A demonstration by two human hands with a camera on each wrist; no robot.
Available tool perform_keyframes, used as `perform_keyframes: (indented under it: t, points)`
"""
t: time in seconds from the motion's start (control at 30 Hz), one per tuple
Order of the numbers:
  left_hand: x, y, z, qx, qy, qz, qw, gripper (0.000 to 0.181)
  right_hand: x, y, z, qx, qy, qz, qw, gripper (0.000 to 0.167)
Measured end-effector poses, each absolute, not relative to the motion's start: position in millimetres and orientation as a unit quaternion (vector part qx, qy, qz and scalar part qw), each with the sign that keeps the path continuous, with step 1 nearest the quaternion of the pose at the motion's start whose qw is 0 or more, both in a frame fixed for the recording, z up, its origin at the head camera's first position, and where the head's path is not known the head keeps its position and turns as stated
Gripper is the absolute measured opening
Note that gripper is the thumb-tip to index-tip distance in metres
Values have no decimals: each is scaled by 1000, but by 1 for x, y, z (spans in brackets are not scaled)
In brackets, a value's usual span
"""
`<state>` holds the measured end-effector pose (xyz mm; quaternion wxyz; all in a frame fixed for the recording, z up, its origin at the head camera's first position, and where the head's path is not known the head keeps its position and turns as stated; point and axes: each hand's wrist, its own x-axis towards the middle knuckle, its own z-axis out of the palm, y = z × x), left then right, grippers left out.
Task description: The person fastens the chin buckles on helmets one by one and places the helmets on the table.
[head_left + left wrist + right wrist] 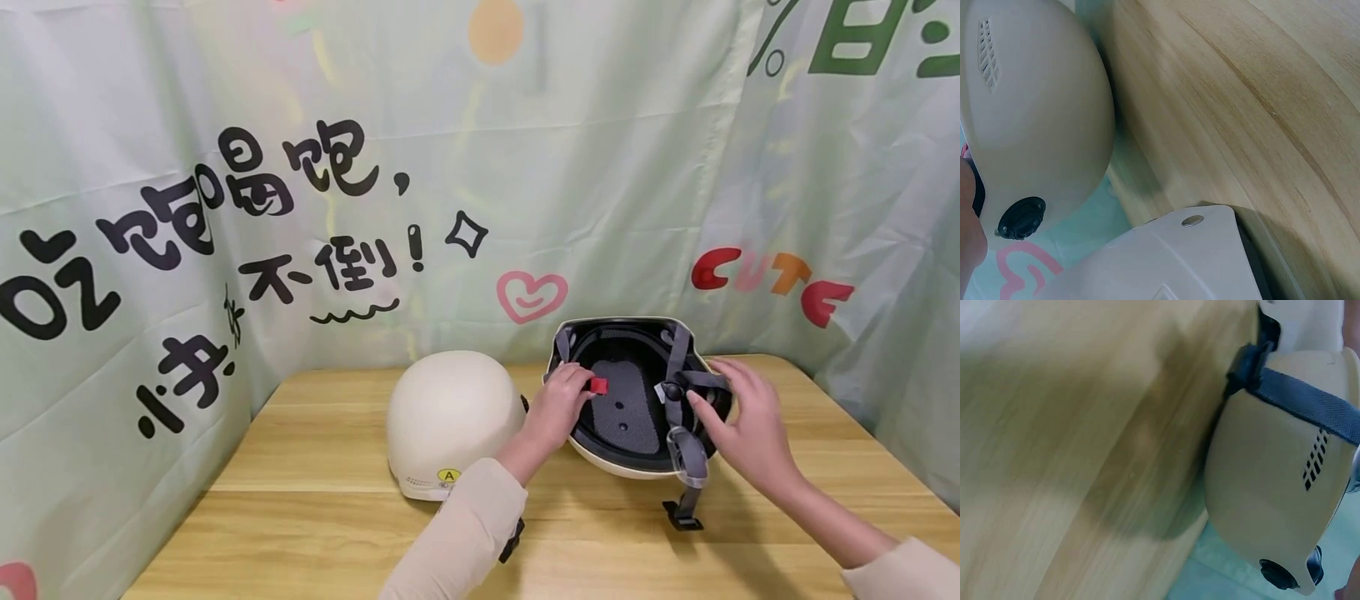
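An upturned cream helmet (626, 468) shows its black padded inside and grey straps (678, 350) in the head view. At its left rim my left hand (551, 408) pinches a small red buckle piece (598, 386). My right hand (750, 421) grips the right rim, thumb by the strap joint, fingers behind the edge. A strap with a black buckle (682, 517) hangs over the front. The left wrist view has the helmet's outer shell (1047, 106) and part of my left hand (969, 231); the right wrist view has the shell (1266, 475) and dark strap (1310, 403).
A second cream helmet (457, 417) sits dome up on the wooden table (322, 467), left of the upturned one, with a black buckle (512, 542) near its front right. A printed cloth (600, 167) hangs behind the table.
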<state>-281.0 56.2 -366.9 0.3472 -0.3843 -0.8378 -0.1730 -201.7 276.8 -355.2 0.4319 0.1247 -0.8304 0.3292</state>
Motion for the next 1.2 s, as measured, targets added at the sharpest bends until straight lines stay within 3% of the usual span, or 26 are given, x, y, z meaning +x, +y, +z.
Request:
perform_keyframes:
  t: [0.07,0.23,0.57,0.93,1.2]
  points:
    - [-281,56,-367,-384,-837,-172,348,18,-200,276,-358,181,-816,300,461,42]
    - [-282,56,-368,-384,-838,-170,348,18,-195,271,-364,299,-778,223,505,62]
    - [-284,57,-373,-385,-832,-178,357,18,-180,257,-364,460,-669,124,571,40]
    - [-282,55,-372,-383,-835,-170,357,19,-162,250,-370,494,-613,75,613,28]
    - [-283,56,-374,-389,-831,-176,356,20,-147,263,-390,492,-659,55,566,31]
